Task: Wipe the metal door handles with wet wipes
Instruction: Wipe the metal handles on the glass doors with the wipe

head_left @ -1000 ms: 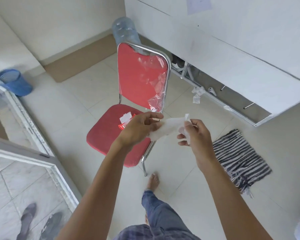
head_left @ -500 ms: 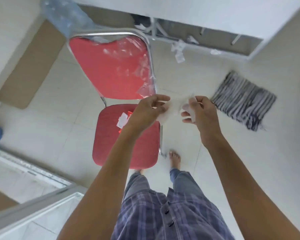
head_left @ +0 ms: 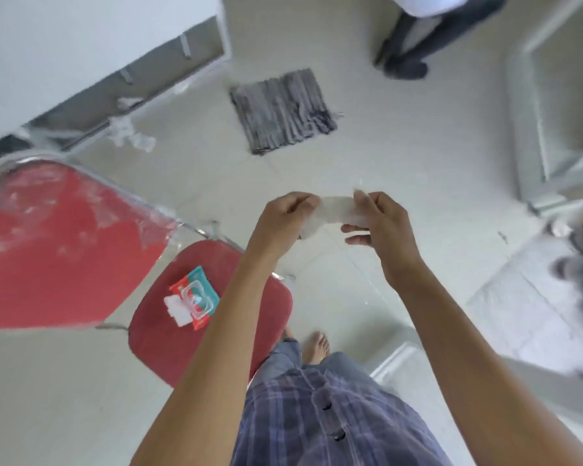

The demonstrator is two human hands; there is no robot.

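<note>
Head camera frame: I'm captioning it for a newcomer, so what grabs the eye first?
Two hands, left hand and right hand, pinch a white wet wipe stretched between them at centre. Lower left, a wipes pack lies flap-open on a red chair seat.

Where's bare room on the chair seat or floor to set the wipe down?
Seat: free red patch right of the wipes pack, partly hidden by the left arm. Floor: bare tile between the striped mat and the hands, which hold the wipe: left hand, right hand. Crowded: scraps by the wall, clutter at far right.
</note>
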